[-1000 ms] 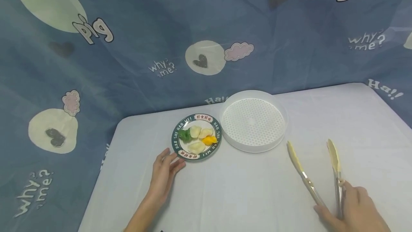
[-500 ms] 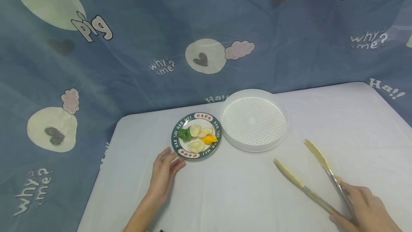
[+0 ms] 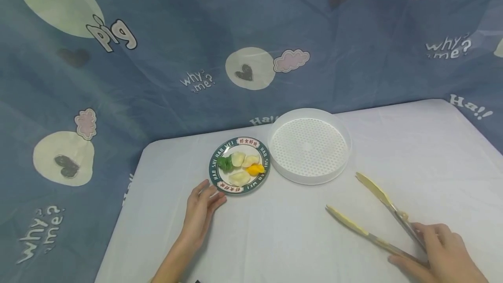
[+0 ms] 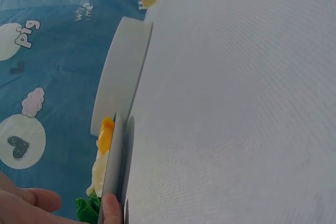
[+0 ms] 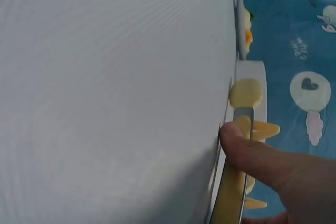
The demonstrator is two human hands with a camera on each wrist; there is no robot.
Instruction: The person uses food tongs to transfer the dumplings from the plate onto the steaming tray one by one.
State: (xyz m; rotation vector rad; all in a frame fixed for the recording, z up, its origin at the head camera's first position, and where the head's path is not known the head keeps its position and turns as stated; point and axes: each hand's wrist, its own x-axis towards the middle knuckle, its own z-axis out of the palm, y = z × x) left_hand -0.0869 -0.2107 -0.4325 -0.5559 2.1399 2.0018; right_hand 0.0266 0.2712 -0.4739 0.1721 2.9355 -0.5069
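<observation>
My left hand (image 3: 200, 217) lies beside a round green-rimmed plate (image 3: 214, 170), its relaxed fingers touching the near left rim. On the plate sit several dumpling-like pieces: pale ones (image 3: 239, 179), a green one (image 3: 225, 163) and a yellow one (image 3: 255, 169). My right hand (image 3: 446, 250) holds a pair of tongs (image 3: 387, 244) with metal arms and pale yellow tips. The two arms are spread apart and point up and left over the white table. In the right wrist view, the thumb (image 5: 247, 150) presses on one arm of the tongs.
A white round steamer tray (image 3: 310, 178) with a perforated base and low wall stands directly right of the plate, close to its rim. White cloth (image 3: 283, 235) covers the table. Behind it hangs a blue printed curtain (image 3: 177, 25).
The right hand has turned the tongs so that the tips swing left, and their arms have spread wider than a second ago. The left hand and plate stay in place.
</observation>
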